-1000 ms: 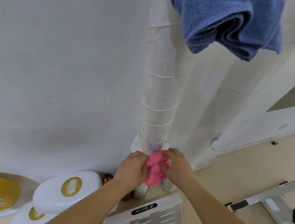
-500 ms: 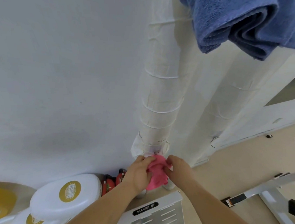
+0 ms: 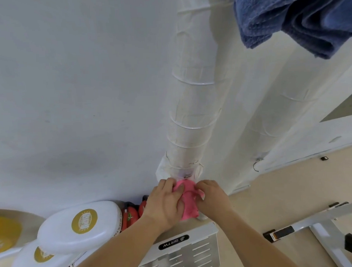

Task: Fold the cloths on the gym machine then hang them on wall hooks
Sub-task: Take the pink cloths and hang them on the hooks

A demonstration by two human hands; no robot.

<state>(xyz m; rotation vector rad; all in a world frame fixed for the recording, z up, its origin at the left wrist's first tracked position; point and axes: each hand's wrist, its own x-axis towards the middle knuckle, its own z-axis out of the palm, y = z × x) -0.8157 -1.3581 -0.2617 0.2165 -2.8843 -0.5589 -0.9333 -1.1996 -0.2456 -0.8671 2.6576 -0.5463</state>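
Observation:
A small pink cloth [image 3: 189,201] is bunched between my two hands, close to the white wall and just below a wrapped white pipe [image 3: 192,116]. My left hand [image 3: 164,204] grips its left side with the fingers curled over it. My right hand [image 3: 212,196] pinches its right edge. A blue towel [image 3: 299,17] hangs folded at the top right, up on the wall; its hook is hidden. The grey metal top of the gym machine [image 3: 186,248] lies right beneath my forearms.
White round pads with gold badges [image 3: 80,224] are stacked at the lower left, beside red items [image 3: 131,216] by the wall. A second wrapped pipe [image 3: 275,117] runs to the right. A white metal frame [image 3: 326,223] stands on the beige floor at the right.
The view has drifted left and up, so the blue towel sits further right. My hands have kept the pink cloth and worked it a little higher, closer to the pipe's lower end.

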